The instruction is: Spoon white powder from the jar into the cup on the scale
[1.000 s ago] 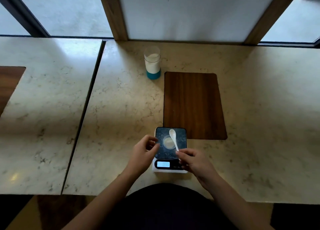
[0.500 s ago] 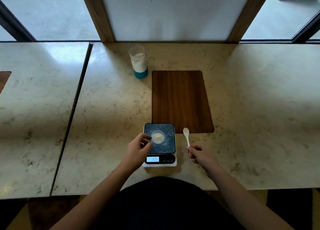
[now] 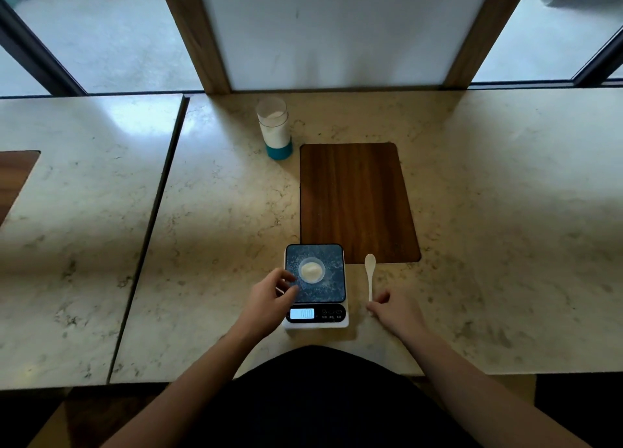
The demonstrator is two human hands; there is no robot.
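While the cup (image 3: pixel 311 270) sits mid-scale (image 3: pixel 315 272) holding powder, I note the left hand (image 3: pixel 269 299) loosely curled beside it, empty; the right hand (image 3: pixel 394 312) is open, fingertips at the spoon (image 3: pixel 370 275) handle's end. I judge the spoon light, stiff, slippery — pinch mid-handle. The jar (image 3: pixel 274 129) stands well apart.

both forearms reach forward from the body. left hand (image 3: pixel 269 297) is loosely curled, fingers (image 3: pixel 285 276) bent toward the thumb, nothing pinched. right hand (image 3: pixel 394 311) lies knuckles up, fingers slack, empty.
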